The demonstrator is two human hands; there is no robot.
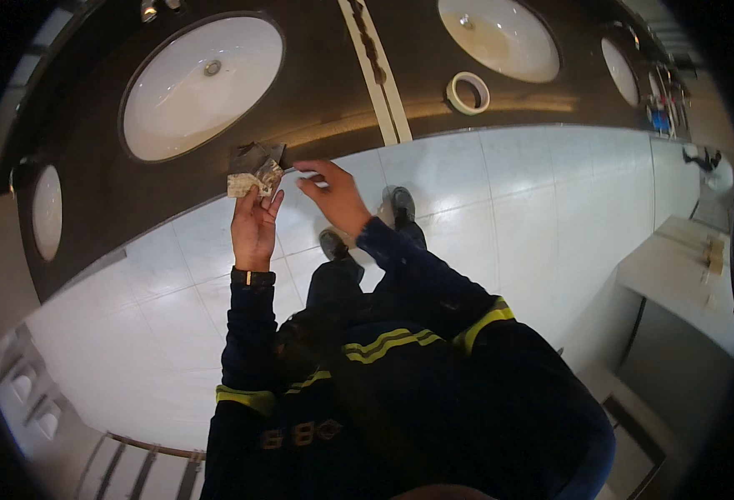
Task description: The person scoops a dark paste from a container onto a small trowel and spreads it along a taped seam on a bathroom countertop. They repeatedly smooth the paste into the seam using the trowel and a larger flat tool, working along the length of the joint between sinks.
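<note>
My left hand point(254, 237) is raised at the counter's front edge, fingers closed on a creased beige sheet point(243, 185) with dark smears. Behind that sheet shows a dark grey flat piece point(256, 156); whether the two are joined I cannot tell. Just to the right is my right hand point(335, 198), its thumb and forefinger drawn together near the sheet's right side. Something thin and pale seems to stick out from those fingertips, too small to name. Both hands are in front of the dark brown counter point(317, 83).
White oval basins point(167, 108), point(521, 42) are set into the counter. A roll of pale tape point(468, 93) lies near its front edge, right of a pale slotted strip point(375, 75). Pale floor tiles point(517, 208) lie below. Small items, one blue point(660, 121), stand at the far right end.
</note>
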